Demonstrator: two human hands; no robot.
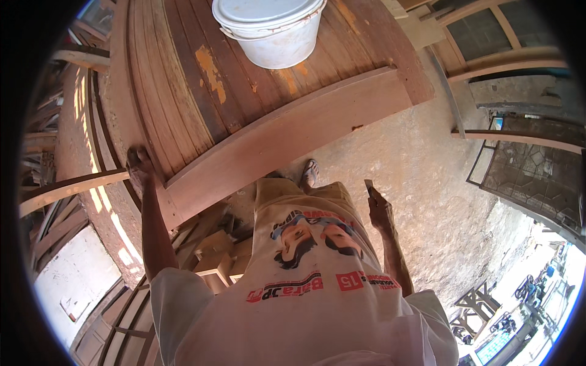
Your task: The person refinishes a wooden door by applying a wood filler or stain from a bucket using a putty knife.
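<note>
My left hand [140,163] is closed over the left edge of a large panel of brown wooden planks [177,79], near its front corner. The panel carries orange-yellow patches of filler, and a wide reddish-brown board [293,134] runs across its near side. Out to the right, apart from the panel, my right hand [381,210] is closed on a small flat piece [368,183], thin and straight-edged like a scraper; its lower part is hidden in the fingers. On the planks stands a white lidded bucket [271,33] with a wire handle.
A wooden strip [79,185] comes in from the left and ends by my left hand. Wooden offcuts [215,250] lie below the board. Window frames [488,36] and a leaded-glass panel [525,155] are at the right. My foot [311,173] is on the rough floor [421,201].
</note>
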